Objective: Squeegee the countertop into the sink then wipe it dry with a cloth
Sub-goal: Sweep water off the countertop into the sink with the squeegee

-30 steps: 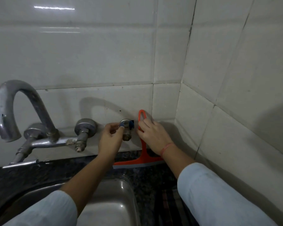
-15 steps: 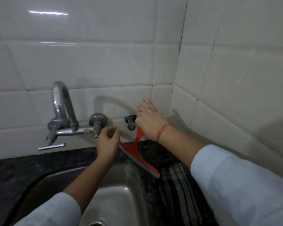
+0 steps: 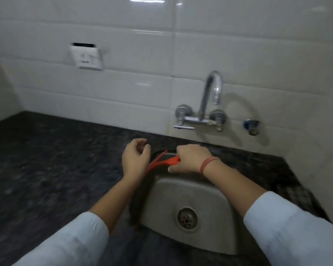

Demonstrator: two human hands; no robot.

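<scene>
My right hand [image 3: 188, 160] sits over the sink [image 3: 215, 191] far rim, grip closed round the orange squeegee [image 3: 161, 162] handle, blade tilted; my left hand [image 3: 136, 160] hovers beside it, loosely curled, empty.

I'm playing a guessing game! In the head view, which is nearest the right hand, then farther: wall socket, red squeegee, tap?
1. Red squeegee: held in the right hand itself.
2. Tap: on the wall just behind the hand.
3. Wall socket: high up, far left.
</scene>
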